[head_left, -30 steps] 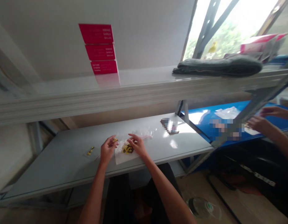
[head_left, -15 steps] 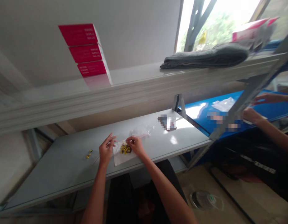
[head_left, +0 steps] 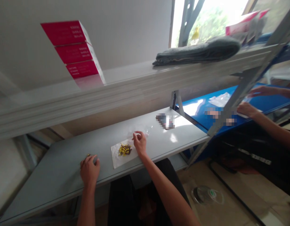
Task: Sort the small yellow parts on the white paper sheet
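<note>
A pile of small yellow and dark pieces lies on a white sheet or flat bag on the grey table. My right hand hovers at the sheet's right edge, thumb and forefinger curled into a pinch; anything between them is too small to make out. Over to the left, my left hand reaches down to the tabletop, fingers bent and thumb apart. Just past its fingertips shows a small yellow piece. The hand hides most of what lies beneath it.
Behind my right hand lies a clear plastic bag. A blurred-out item is farther right on the table. The overhead shelf holds red boxes and a folded grey cloth. At the blue table, another person's hands work.
My left hand has moved left from the white sheet to the small yellow pieces on the table. My right hand has lifted slightly and shifted right, away from the pile.
</note>
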Motion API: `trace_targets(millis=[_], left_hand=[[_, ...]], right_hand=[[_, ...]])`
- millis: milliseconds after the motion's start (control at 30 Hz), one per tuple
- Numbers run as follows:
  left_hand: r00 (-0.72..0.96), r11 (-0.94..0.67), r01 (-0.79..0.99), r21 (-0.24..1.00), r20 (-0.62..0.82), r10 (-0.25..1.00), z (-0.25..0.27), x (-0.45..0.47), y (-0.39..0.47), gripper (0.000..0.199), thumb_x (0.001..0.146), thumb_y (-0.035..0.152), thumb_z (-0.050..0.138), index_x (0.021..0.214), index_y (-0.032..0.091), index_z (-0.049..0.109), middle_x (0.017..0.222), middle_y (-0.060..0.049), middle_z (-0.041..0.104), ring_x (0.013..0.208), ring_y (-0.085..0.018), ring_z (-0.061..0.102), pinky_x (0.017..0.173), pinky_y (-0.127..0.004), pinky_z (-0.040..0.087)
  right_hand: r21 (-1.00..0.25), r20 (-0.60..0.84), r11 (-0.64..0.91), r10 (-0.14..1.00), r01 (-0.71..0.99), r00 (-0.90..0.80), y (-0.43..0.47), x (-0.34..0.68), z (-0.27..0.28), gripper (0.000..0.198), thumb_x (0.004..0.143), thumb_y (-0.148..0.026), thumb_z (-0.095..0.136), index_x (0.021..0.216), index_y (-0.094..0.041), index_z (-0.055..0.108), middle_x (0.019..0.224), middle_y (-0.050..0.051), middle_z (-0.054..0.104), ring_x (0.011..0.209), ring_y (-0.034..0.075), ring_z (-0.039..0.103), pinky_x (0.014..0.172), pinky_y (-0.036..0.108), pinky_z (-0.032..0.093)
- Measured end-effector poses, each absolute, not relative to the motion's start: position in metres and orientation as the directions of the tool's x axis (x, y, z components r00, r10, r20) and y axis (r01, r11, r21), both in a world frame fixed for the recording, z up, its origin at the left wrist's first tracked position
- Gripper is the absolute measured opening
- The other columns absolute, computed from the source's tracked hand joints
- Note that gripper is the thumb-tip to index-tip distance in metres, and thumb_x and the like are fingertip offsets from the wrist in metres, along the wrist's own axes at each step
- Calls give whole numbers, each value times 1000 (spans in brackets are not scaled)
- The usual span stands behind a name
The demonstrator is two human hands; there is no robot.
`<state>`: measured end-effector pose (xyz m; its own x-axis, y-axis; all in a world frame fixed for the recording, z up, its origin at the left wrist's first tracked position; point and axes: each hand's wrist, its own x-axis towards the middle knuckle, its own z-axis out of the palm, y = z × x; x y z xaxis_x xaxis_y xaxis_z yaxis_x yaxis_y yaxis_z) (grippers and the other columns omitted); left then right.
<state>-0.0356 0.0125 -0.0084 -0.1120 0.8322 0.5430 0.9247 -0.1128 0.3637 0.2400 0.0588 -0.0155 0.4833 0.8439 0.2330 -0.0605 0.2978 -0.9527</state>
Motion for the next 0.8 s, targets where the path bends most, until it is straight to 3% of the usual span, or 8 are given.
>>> trace_targets(millis=[133, 233, 300, 400, 500, 600, 800], left_hand=[[-123, -56, 949, 310, 528, 840, -13, -42, 3, 27, 87, 38, 53, 84, 19, 71, 95, -13, 69, 92, -31, 61, 81, -41, 46], [-194, -4, 932, 362, 509, 839, -10, -36, 5, 26, 90, 34, 48, 85, 19, 69, 90, -12, 69, 84, -29, 62, 74, -38, 46], [-310, 36, 880, 474, 514, 800, -9, -32, 8, 25, 91, 34, 48, 90, 19, 67, 88, -12, 70, 80, -28, 64, 74, -38, 47], [-455, -28, 684, 729, 456, 765, -11, -29, 9, 26, 89, 40, 55, 100, 18, 66, 86, -9, 73, 76, -25, 68, 73, -37, 52], [-448, -156, 381, 911, 330, 831, -13, -26, 3, 41, 82, 43, 68, 114, 18, 64, 95, -9, 75, 78, -23, 73, 75, -36, 57], [-427, -179, 233, 956, 265, 865, -11, -24, -3, 50, 76, 41, 76, 118, 16, 64, 99, -10, 76, 84, -23, 74, 82, -40, 59], [-343, -169, 293, 941, 268, 900, -5, -22, -8, 35, 69, 42, 81, 91, 16, 73, 90, -8, 77, 84, -26, 74, 83, -42, 62]], right_hand=[[-960, 145, 262, 767, -99, 625, 53, 245, -10, 58, 91, -58, 53, 130, -15, 46, 63, -3, 66, 44, 13, 50, 49, 23, 40], [-965, 166, 260, 723, -42, 670, 45, 246, -3, 53, 97, -55, 44, 131, -15, 44, 59, -4, 62, 47, 14, 52, 54, 24, 42], [-956, 264, 282, 715, 78, 648, 37, 243, 1, 43, 100, -49, 38, 125, -16, 49, 59, -3, 60, 52, 15, 55, 59, 25, 43], [-873, 478, 360, 768, 329, 427, 22, 228, 3, 31, 100, -36, 36, 107, -18, 60, 68, 3, 64, 59, 16, 58, 64, 27, 43], [-744, 562, 495, 827, 448, 19, 7, 196, 2, 24, 97, -26, 41, 101, -20, 64, 78, 6, 70, 68, 17, 63, 69, 27, 44], [-687, 505, 514, 846, 514, -172, -2, 158, -1, 24, 93, -23, 52, 114, -22, 63, 83, 4, 73, 69, 18, 67, 68, 25, 45], [-610, 449, 498, 858, 616, -250, 1, 125, -8, 14, 92, -30, 63, 100, -20, 68, 89, 7, 75, 76, 20, 70, 68, 25, 46]])
